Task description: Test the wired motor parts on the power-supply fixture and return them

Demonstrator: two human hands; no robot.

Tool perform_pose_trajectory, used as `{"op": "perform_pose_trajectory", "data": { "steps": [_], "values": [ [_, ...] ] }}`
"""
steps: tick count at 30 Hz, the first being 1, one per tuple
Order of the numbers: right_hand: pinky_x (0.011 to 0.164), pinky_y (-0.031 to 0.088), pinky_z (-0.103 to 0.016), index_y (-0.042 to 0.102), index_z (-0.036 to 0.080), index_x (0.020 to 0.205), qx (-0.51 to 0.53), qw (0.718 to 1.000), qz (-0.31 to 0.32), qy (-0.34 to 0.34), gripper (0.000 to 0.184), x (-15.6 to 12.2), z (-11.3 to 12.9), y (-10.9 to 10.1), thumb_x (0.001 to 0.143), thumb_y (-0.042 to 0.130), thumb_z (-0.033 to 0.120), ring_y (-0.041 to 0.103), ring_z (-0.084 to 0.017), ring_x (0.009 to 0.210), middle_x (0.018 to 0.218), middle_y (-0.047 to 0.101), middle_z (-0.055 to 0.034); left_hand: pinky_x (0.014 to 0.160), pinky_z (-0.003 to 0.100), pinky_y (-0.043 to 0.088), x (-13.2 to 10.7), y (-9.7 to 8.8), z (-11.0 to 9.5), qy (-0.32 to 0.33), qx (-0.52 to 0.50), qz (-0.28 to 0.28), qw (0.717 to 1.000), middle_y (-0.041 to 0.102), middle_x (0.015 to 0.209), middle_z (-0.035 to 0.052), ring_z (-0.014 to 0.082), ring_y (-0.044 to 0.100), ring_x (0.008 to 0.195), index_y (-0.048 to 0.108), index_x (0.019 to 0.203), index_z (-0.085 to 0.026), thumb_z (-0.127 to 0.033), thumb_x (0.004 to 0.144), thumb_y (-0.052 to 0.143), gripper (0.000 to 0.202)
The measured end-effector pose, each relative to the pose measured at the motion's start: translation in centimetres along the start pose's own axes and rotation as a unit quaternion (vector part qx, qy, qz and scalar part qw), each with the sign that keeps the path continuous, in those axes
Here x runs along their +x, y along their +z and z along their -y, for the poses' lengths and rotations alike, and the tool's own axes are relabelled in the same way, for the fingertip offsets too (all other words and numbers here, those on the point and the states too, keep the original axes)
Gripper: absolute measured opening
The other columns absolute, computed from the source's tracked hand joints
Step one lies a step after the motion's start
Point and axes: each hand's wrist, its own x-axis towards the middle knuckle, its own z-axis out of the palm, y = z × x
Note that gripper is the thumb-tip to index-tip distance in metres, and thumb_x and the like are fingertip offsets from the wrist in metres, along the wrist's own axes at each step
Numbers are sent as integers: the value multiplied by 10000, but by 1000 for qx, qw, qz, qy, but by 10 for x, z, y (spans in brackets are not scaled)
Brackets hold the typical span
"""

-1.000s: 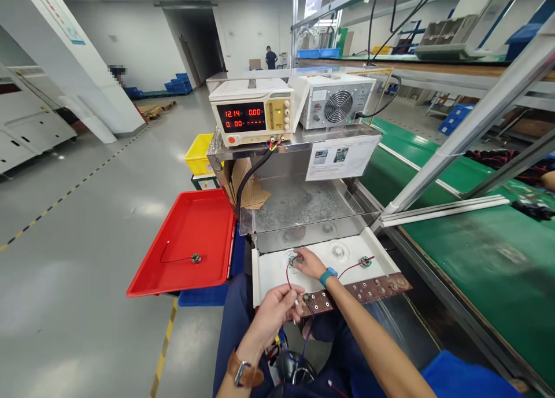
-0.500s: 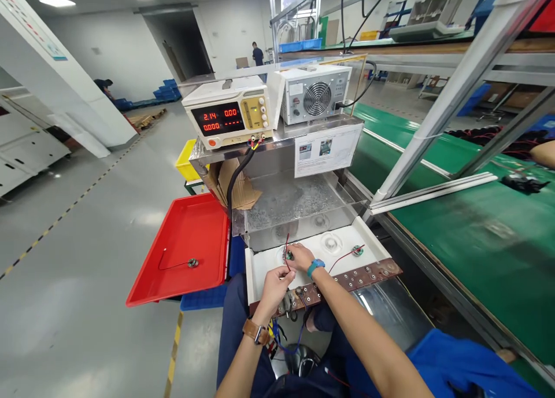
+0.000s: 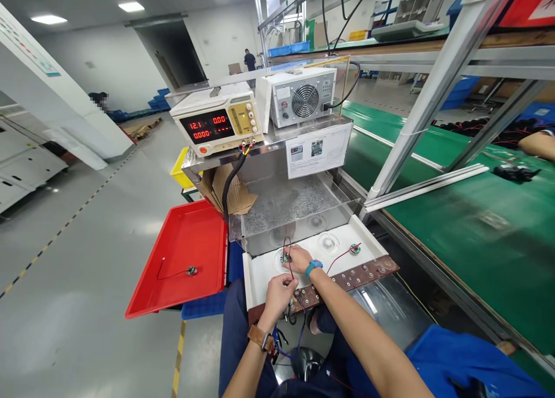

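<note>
My right hand (image 3: 298, 258), with a blue band on its wrist, presses a small round circuit board (image 3: 285, 258) onto the white fixture plate (image 3: 260, 276), fingers closed on it. Thin red and black wires (image 3: 287, 247) loop up from that board. My left hand (image 3: 280, 291), a brown watch on its wrist, pinches the wire ends just above the brown contact strip (image 3: 347, 280) at the plate's near edge. A second round board (image 3: 355, 249) with a red wire lies on the plate to the right.
A power supply (image 3: 214, 125) showing red digits and a fan-fronted unit (image 3: 299, 100) stand on the steel shelf above. A red tray (image 3: 182, 253) at left holds one wired board (image 3: 189, 270). A green conveyor (image 3: 455, 213) runs along the right. People stand far back.
My left hand rose from below the contact strip to just above it, still pinching the wires. The right hand stayed on the round board. The view shifted left and down.
</note>
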Motion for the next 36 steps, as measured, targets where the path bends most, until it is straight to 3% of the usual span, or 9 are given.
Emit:
{"op": "perform_pose_trajectory", "data": {
  "steps": [13, 36],
  "values": [
    [822, 384, -276, 624, 212, 1062, 6, 1000, 10, 10, 316, -2, 6, -5, 788, 709, 344, 548, -225, 1058, 1072, 668, -66, 754, 297, 479, -1, 3, 4, -23, 51, -16, 998, 759, 800, 52, 203, 665, 751, 729, 806, -176, -352, 773, 545, 258],
    [855, 403, -297, 620, 207, 1004, 29, 999, -3, 18, 267, -6, 17, -6, 745, 663, 253, 575, -241, 1028, 1024, 667, -75, 707, 283, 464, -4, 5, 3, -50, 81, -43, 995, 755, 753, 34, 209, 672, 738, 728, 723, -196, -251, 732, 550, 186]
  ]
}}
